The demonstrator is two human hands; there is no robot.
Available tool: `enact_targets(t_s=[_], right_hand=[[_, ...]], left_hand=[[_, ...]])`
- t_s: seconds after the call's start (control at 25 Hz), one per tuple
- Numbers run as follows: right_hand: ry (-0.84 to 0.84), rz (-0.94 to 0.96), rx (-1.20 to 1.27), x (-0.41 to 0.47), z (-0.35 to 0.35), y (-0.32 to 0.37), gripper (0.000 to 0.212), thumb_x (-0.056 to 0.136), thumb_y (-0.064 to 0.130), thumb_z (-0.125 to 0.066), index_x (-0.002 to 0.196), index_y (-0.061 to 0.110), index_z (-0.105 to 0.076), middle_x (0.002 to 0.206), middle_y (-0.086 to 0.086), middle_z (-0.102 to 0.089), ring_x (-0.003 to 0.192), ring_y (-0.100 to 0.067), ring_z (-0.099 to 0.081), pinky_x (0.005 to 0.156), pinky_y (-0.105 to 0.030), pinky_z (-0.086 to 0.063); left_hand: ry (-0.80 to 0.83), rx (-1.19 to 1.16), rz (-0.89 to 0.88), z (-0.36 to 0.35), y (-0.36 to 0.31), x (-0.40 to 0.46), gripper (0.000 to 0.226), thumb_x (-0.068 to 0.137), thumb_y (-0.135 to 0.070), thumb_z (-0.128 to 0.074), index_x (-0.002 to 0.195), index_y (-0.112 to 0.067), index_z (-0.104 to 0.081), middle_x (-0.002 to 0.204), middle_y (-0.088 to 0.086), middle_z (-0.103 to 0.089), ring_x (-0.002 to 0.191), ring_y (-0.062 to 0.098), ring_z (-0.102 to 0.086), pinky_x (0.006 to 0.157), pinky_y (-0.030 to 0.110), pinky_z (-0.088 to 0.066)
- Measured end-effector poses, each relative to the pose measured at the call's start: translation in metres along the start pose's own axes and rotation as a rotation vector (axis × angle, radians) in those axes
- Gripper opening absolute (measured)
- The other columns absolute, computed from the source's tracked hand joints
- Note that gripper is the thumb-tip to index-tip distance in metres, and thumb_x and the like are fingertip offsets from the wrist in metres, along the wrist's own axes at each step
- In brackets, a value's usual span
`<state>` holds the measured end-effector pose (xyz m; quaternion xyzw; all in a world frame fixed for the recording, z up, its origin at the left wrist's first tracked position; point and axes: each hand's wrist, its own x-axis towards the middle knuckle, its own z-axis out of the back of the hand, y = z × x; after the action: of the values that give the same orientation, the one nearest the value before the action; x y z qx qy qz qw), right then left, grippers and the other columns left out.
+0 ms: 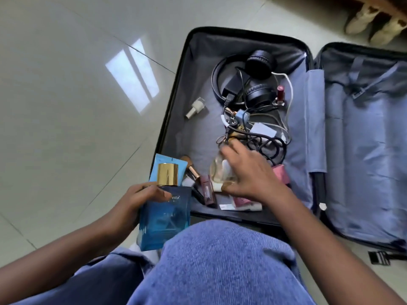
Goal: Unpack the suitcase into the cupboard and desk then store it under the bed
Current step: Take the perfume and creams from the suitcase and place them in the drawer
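A black suitcase (174, 89) lies open on the tiled floor, grey lining showing in both halves. My left hand (136, 201) grips a blue perfume bottle (165, 219) with a gold cap, held just outside the case's near left corner. My right hand (248, 172) is inside the left half, fingers wrapped over a clear glass bottle (218, 170). Black headphones (257, 80), tangled cables and chargers (253, 130), a small pale bottle (196, 107), a dark red lipstick (280, 93) and several small cosmetics (206, 190) lie in that half.
The suitcase's right half (363, 139) holds only its straps. A pair of beige shoes (374, 23) stands at the far right by a wooden edge. My knees in blue trousers (215, 260) fill the foreground. Glossy floor tiles (77, 84) stretch to the left.
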<state>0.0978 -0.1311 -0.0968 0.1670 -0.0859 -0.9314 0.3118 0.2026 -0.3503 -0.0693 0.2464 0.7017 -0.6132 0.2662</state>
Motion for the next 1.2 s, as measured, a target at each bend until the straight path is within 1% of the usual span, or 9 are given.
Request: enact_targets(t_s=[0.08, 0.24, 0.4, 0.52, 0.64, 0.8, 0.92, 1.08, 1.2], right_hand=[[0.005, -0.062, -0.044, -0.019, 0.006, -0.017, 0.061, 0.068, 0.042, -0.07, 0.117, 0.019, -0.041, 0.116, -0.002, -0.045, 0.093, -0.032, -0.057, 0.064, -0.034, -0.039], [0.232, 0.063, -0.226, -0.031, -0.006, -0.049, 0.05, 0.073, 0.053, -0.065, 0.103, 0.02, -0.044, 0.103, 0.002, -0.057, 0.1, -0.023, -0.049, 0.065, -0.033, -0.035], [0.137, 0.102, -0.206, -0.014, -0.012, -0.05, 0.053, 0.067, 0.051, -0.07, 0.101, 0.019, -0.045, 0.092, -0.001, -0.062, 0.093, -0.025, -0.055, 0.062, -0.03, -0.033], [-0.051, -0.22, 0.496, -0.008, 0.012, -0.021, 0.067, 0.051, 0.045, -0.087, 0.1, 0.019, -0.05, 0.082, 0.004, -0.066, 0.074, -0.017, -0.063, 0.057, -0.028, -0.045], [-0.158, -0.383, 1.29, -0.002, 0.02, 0.009, 0.054, 0.053, 0.03, -0.09, 0.092, 0.02, -0.053, 0.086, -0.002, -0.071, 0.076, -0.017, -0.07, 0.067, -0.035, -0.057], [-0.127, -0.451, 1.395, 0.008, 0.011, 0.036, 0.033, 0.066, 0.03, -0.084, 0.083, 0.02, -0.058, 0.074, 0.003, -0.068, 0.066, -0.015, -0.065, 0.06, -0.034, -0.056], [-0.025, -0.354, 1.526, 0.005, 0.007, 0.039, 0.03, 0.067, 0.002, -0.081, 0.087, 0.012, -0.061, 0.082, -0.008, -0.07, 0.073, -0.02, -0.065, 0.071, -0.036, -0.055], [-0.043, -0.366, 1.42, -0.003, 0.002, 0.009, 0.036, 0.065, 0.0, -0.08, 0.088, 0.016, -0.057, 0.086, -0.009, -0.066, 0.075, -0.019, -0.06, 0.071, -0.034, -0.052], [-0.056, -0.437, 0.724, -0.013, -0.01, -0.03, 0.044, 0.056, 0.037, -0.072, 0.092, 0.02, -0.054, 0.088, -0.006, -0.065, 0.078, -0.024, -0.061, 0.068, -0.036, -0.049]], left_hand=[[0.044, 0.027, 0.018, -0.005, 0.0, -0.004, 0.067, 0.037, -0.032, -0.067, 0.086, 0.014, -0.06, 0.071, 0.015, -0.066, 0.062, 0.022, -0.064, 0.054, 0.024, -0.05], [0.121, 0.077, 0.0, -0.012, -0.008, -0.007, 0.079, 0.043, -0.035, -0.066, 0.098, 0.02, -0.053, 0.082, 0.021, -0.061, 0.076, 0.03, -0.058, 0.069, 0.035, -0.042], [0.141, 0.018, -0.047, -0.012, -0.003, -0.004, 0.076, 0.042, -0.033, -0.065, 0.094, 0.02, -0.053, 0.078, 0.02, -0.058, 0.073, 0.03, -0.054, 0.065, 0.034, -0.04], [0.13, -0.133, -0.014, -0.015, -0.006, -0.004, 0.059, 0.029, -0.03, -0.073, 0.078, 0.004, -0.07, 0.071, 0.019, -0.063, 0.061, 0.03, -0.06, 0.056, 0.031, -0.05], [0.179, -0.394, 0.049, -0.015, -0.009, -0.011, 0.066, 0.014, -0.038, -0.082, 0.072, -0.008, -0.076, 0.072, 0.02, -0.069, 0.059, 0.03, -0.067, 0.054, 0.036, -0.057], [0.193, -0.567, 0.051, -0.006, -0.016, -0.005, 0.069, 0.024, -0.038, -0.082, 0.086, -0.008, -0.076, 0.082, 0.017, -0.071, 0.066, 0.031, -0.069, 0.061, 0.042, -0.058], [0.219, -0.565, 0.07, -0.007, -0.016, -0.001, 0.071, 0.026, -0.036, -0.084, 0.09, -0.008, -0.075, 0.085, 0.017, -0.072, 0.068, 0.03, -0.069, 0.062, 0.042, -0.058], [0.251, -0.42, 0.19, -0.009, -0.009, -0.001, 0.071, 0.022, -0.035, -0.088, 0.087, -0.01, -0.077, 0.09, 0.019, -0.072, 0.072, 0.03, -0.07, 0.067, 0.041, -0.058], [0.252, -0.303, 0.222, -0.003, -0.004, -0.006, 0.07, 0.018, -0.039, -0.088, 0.082, -0.014, -0.077, 0.087, 0.018, -0.072, 0.068, 0.027, -0.07, 0.062, 0.035, -0.058]])
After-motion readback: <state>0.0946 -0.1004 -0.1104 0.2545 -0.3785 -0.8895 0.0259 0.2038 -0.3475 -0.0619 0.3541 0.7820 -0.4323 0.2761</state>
